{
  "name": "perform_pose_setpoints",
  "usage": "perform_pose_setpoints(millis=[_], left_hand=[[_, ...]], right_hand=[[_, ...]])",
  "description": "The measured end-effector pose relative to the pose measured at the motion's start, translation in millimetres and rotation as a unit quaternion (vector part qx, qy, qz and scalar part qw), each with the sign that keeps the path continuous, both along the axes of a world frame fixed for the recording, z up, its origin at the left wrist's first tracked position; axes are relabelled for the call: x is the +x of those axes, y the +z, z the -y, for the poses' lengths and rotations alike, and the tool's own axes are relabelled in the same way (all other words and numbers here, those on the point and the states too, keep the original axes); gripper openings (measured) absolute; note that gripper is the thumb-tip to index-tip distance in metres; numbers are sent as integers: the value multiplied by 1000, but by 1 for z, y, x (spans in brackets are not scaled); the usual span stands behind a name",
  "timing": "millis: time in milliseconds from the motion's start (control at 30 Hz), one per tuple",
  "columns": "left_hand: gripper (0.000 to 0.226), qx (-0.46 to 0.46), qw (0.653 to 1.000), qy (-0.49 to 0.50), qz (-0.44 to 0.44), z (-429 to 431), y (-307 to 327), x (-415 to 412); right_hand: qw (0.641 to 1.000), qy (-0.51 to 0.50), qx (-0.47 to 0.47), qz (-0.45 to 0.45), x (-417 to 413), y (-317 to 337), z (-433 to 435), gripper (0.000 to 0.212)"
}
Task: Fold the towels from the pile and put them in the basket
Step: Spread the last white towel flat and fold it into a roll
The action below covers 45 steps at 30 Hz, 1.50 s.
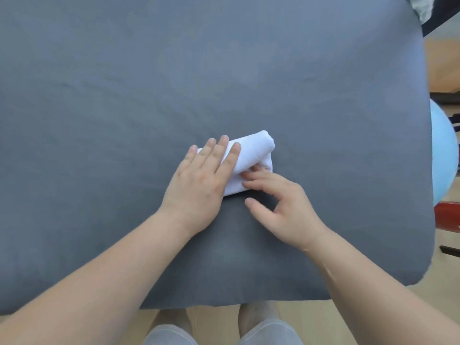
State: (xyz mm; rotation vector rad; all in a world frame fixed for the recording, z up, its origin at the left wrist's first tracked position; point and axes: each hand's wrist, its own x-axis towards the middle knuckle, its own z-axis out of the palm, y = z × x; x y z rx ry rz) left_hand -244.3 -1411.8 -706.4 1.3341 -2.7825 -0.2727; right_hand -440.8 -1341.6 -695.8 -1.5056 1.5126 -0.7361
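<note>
A small white towel, folded into a thick bundle, lies in the middle of the grey-covered table. My left hand rests flat on the towel's left part, fingers spread, pressing it down. My right hand is at the towel's near right corner, its fingertips touching the fold's edge and the thumb apart from them over the cloth. The towel's left half is hidden under my left hand. No basket is in view.
A bit of white cloth shows at the table's far right corner. A light blue ball and a red object stand off the table's right edge on the wooden floor. My knees are below the near edge.
</note>
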Motion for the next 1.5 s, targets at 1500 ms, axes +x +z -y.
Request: perform_pose_setpoints(millis=[1500], left_hand=[[65,130,978,161,6,-9,9,-33]], right_hand=[[914,191,39,-356,-9,-12,11,82]])
